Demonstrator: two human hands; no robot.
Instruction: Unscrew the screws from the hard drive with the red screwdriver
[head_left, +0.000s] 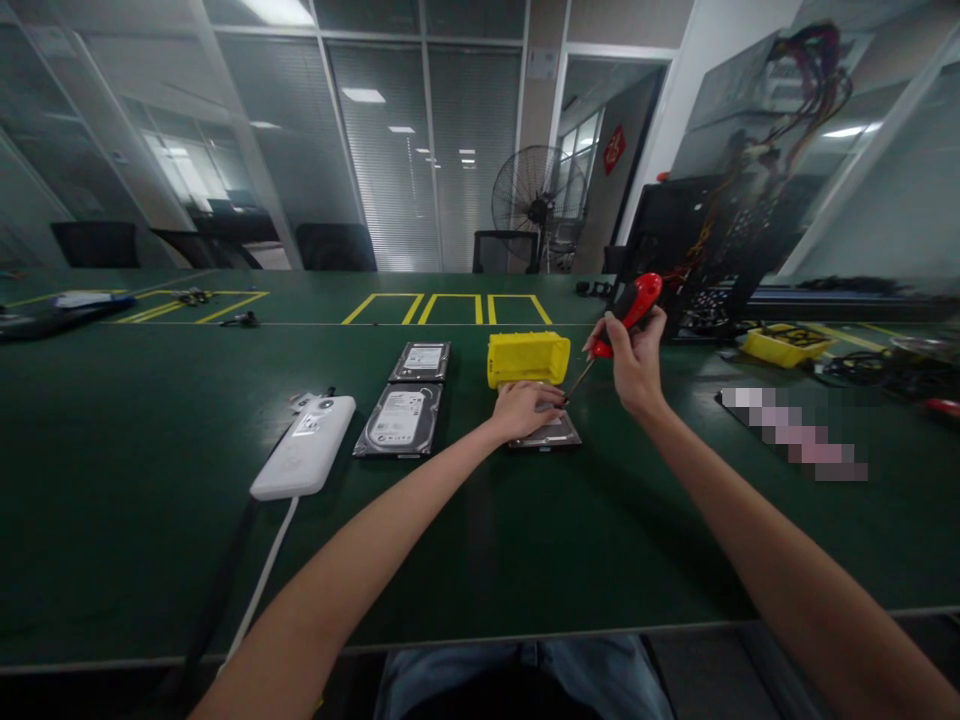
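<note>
Clasped by the right hand [637,366], a screwdriver [639,296] is slanted tip-down; drive labels [400,418] cannot be read; the left hand [523,408], grip unclear, is laid on a hard drive [553,436].

Hard drive [551,436] on table [450,560] in front of me, left hand [525,408] on it, plastic bin [528,360] just behind, screwdriver [646,290] in my right hand [636,362], tip down by my left fingertips. Left of that, two more hard drives [400,418], one behind the other, then corded device [306,448] farther left. Behind right, PC case [660,230], second bin [784,347] near its right.
</note>
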